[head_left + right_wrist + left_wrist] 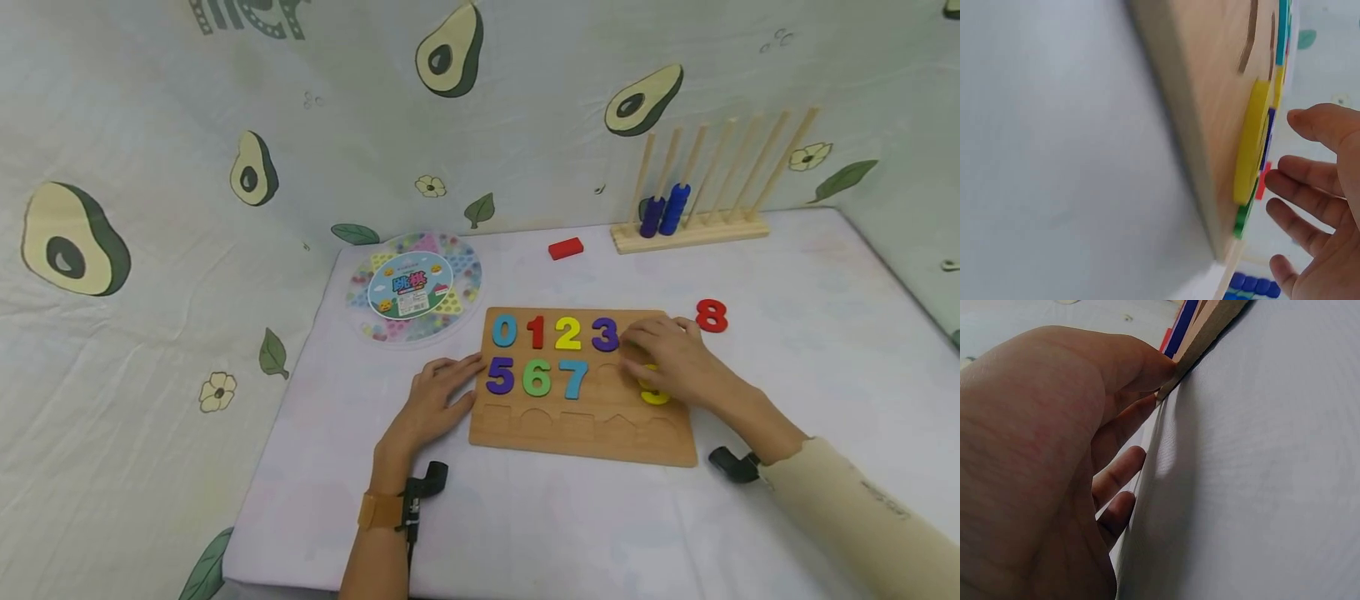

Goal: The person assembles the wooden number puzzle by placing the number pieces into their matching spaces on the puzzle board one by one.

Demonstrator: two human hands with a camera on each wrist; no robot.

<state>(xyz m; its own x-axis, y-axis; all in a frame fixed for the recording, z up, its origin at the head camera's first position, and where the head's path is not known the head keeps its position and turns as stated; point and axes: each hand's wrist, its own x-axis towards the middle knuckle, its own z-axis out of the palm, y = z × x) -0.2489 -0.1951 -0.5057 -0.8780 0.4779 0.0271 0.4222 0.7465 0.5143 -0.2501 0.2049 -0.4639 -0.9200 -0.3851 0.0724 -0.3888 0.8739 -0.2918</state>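
Note:
A wooden number board lies on the table, holding coloured numerals such as a light blue 0 and a purple 3. My left hand rests at its left edge, fingertips and thumb touching the side. Over the right part of the board hovers my right hand, partly covering a yellow numeral. In the right wrist view its fingers are spread, with nothing between them, beside that yellow piece and a green piece. A red 8 lies right of the board.
At the back left is a round, clear-lidded game box. A red block lies behind the board. A wooden peg rack with blue beads stands at the back right, close to the patterned cloth wall.

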